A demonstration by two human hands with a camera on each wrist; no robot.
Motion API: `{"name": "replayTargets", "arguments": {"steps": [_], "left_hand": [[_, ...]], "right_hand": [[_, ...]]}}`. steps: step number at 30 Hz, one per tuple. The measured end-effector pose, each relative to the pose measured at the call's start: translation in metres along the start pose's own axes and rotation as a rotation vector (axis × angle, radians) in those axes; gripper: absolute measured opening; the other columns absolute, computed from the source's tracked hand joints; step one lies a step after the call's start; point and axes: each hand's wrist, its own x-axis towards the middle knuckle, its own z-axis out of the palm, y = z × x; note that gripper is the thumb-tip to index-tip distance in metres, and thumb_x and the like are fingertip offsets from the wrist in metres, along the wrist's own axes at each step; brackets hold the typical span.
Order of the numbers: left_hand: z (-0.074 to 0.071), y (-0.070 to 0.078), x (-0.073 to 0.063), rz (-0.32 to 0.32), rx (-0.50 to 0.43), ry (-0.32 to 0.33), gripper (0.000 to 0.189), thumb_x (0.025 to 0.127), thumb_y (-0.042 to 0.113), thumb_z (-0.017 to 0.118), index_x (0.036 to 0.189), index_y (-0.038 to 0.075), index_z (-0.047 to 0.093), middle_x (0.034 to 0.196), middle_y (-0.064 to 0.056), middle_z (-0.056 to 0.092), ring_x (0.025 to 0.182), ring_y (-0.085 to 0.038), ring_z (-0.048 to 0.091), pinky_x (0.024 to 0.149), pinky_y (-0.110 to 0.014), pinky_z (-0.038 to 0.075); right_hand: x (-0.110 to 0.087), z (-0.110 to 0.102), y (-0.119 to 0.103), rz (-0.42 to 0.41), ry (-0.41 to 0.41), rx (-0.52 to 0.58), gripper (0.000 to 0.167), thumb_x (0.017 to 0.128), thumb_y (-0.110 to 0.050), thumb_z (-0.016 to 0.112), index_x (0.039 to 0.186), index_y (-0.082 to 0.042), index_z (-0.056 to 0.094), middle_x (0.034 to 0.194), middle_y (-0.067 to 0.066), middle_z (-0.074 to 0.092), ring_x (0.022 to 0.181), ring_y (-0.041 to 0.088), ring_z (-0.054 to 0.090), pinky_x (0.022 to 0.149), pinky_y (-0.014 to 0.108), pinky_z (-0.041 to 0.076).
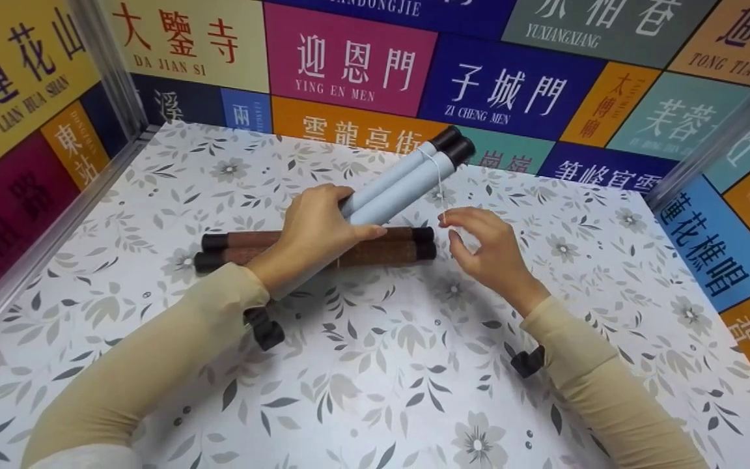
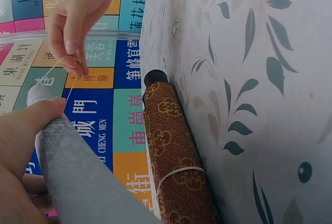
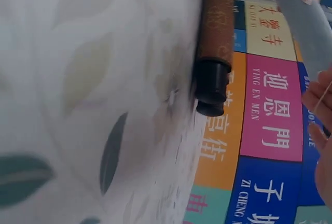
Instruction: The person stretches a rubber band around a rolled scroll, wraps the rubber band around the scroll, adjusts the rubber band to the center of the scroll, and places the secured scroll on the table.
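My left hand point(image 1: 313, 221) grips a light blue hanging scroll point(image 1: 398, 185), rolled into two parallel rolls with black end knobs. The scroll is tilted above the table, its knobs pointing away to the upper right. A thin white string point(image 1: 441, 185) loops round it near those knobs. With thumb and fingertips, my right hand point(image 1: 489, 251) pinches the string and draws it out from the rolls; the left wrist view shows the stretched loop at the fingers point(image 2: 75, 60). Under my left hand lies a brown patterned scroll point(image 2: 176, 141), also two rolls with black knobs, tied by a pale band point(image 2: 179, 173).
A white floral cloth point(image 1: 375, 365) covers the table. Panels with coloured blocks of Chinese lettering point(image 1: 349, 62) stand along the back and both sides. Clear upright edges point(image 1: 105, 62) mark the corners. Both wrists carry black straps point(image 1: 264, 329).
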Motion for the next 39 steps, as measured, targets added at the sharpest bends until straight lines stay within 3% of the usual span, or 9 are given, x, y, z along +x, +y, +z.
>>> {"name": "replayTargets", "arguments": {"steps": [5,12,15,20,23,27,30,36,39], "left_hand": [[0.005,0.001,-0.001,-0.024,0.001,-0.005,0.072,0.064,0.061,0.084,0.117,0.015,0.069,0.099,-0.002,0.070,0.084,-0.018,0.061,0.077,-0.036,0.052],[0.007,-0.002,-0.002,-0.036,-0.010,-0.001,0.074,0.066,0.061,0.082,0.122,0.015,0.067,0.106,-0.004,0.070,0.088,-0.019,0.061,0.081,-0.038,0.052],[0.006,-0.003,-0.001,-0.024,-0.015,0.008,0.073,0.066,0.062,0.082,0.119,0.014,0.068,0.104,-0.004,0.071,0.087,-0.020,0.062,0.079,-0.038,0.051],[0.007,-0.003,0.000,-0.013,-0.031,0.030,0.071,0.066,0.061,0.081,0.117,0.013,0.070,0.102,-0.004,0.072,0.085,-0.020,0.062,0.077,-0.038,0.051],[0.006,-0.001,0.000,-0.006,-0.066,0.077,0.067,0.067,0.059,0.082,0.114,0.013,0.071,0.100,-0.004,0.072,0.084,-0.020,0.062,0.075,-0.037,0.050],[0.004,0.001,0.001,0.018,-0.120,0.146,0.064,0.066,0.056,0.083,0.112,0.013,0.070,0.099,-0.003,0.072,0.081,-0.019,0.062,0.073,-0.036,0.049],[0.004,0.003,0.001,0.030,-0.126,0.121,0.070,0.066,0.057,0.083,0.116,0.012,0.068,0.103,-0.004,0.071,0.085,-0.019,0.062,0.076,-0.036,0.050],[0.004,0.001,-0.005,-0.003,-0.049,0.027,0.078,0.065,0.059,0.084,0.125,0.012,0.064,0.112,-0.005,0.069,0.093,-0.020,0.062,0.083,-0.038,0.052],[0.004,0.000,-0.006,-0.007,-0.038,0.034,0.077,0.065,0.058,0.084,0.124,0.013,0.064,0.112,-0.004,0.068,0.094,-0.020,0.062,0.083,-0.038,0.051]], "right_hand": [[-0.003,0.005,-0.002,-0.227,-0.057,-0.141,0.022,0.080,0.014,0.055,0.088,0.000,0.070,0.099,0.012,0.072,0.097,0.028,0.068,0.093,0.038,0.054],[0.002,0.000,-0.011,-0.293,-0.214,-0.101,0.016,0.086,0.009,0.060,0.091,-0.003,0.070,0.100,0.009,0.071,0.091,0.022,0.069,0.080,0.033,0.058],[0.002,0.000,-0.010,-0.161,-0.285,0.045,0.015,0.088,0.002,0.069,0.100,-0.005,0.073,0.099,0.007,0.072,0.085,0.017,0.070,0.074,0.027,0.058],[-0.003,0.002,-0.010,0.327,-0.308,0.562,0.028,0.086,-0.009,0.075,0.112,0.000,0.071,0.086,0.010,0.073,0.063,0.014,0.068,0.064,0.027,0.059],[-0.008,0.006,-0.015,0.505,-0.288,0.814,0.032,0.095,-0.022,0.064,0.112,0.005,0.068,0.080,0.008,0.073,0.060,0.015,0.069,0.066,0.032,0.060],[-0.014,0.017,-0.021,0.527,-0.380,0.942,0.069,0.097,-0.055,0.044,0.110,0.008,0.067,0.076,0.003,0.073,0.061,0.014,0.069,0.065,0.033,0.060],[-0.013,0.020,-0.021,0.531,-0.404,0.944,0.085,0.091,-0.070,0.036,0.109,0.006,0.069,0.074,0.002,0.072,0.059,0.013,0.068,0.066,0.033,0.058],[-0.004,0.010,-0.009,0.576,-0.265,0.868,0.088,0.090,-0.074,0.028,0.102,0.000,0.075,0.063,0.000,0.069,0.045,0.012,0.059,0.057,0.029,0.052],[0.000,0.005,-0.007,0.677,-0.195,0.995,0.087,0.091,-0.073,0.024,0.098,-0.005,0.078,0.054,0.000,0.066,0.037,0.009,0.051,0.049,0.026,0.046]]}}
